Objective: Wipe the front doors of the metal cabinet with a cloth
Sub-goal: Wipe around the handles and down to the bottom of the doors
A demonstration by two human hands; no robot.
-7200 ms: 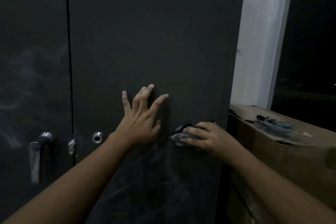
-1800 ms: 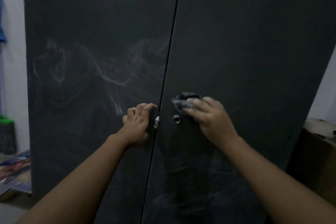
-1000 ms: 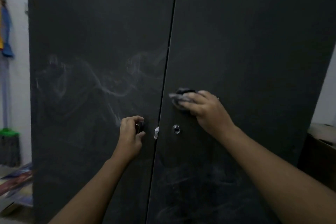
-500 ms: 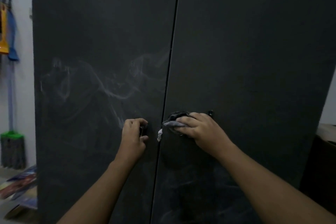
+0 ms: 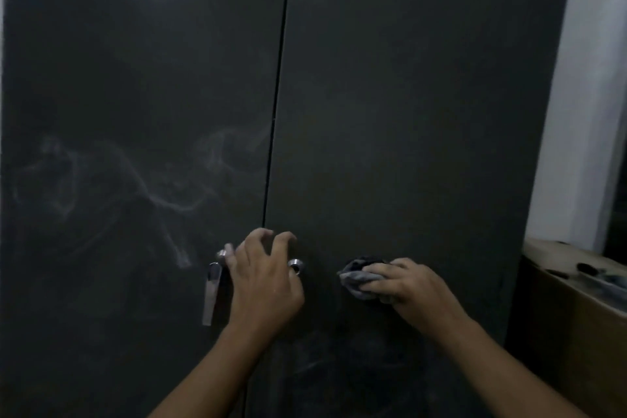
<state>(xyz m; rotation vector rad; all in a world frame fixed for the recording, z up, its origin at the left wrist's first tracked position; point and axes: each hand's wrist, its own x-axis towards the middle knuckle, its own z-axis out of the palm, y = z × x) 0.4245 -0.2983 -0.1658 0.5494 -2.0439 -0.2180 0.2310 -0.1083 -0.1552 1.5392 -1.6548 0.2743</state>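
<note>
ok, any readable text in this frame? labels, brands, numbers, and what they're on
None readable.
No text on the left door or right door: plain dark metal with only pale smears.
No marking visible on the handle, lock or cloth.
The box at the right is too dark and blurred to tell.

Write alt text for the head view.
A right hand presses a grey cloth against the right door of a dark cabinet. The left hand rests, fingers bent, over the seam between a silver handle and round lock; pale smears streak the left door.
</note>
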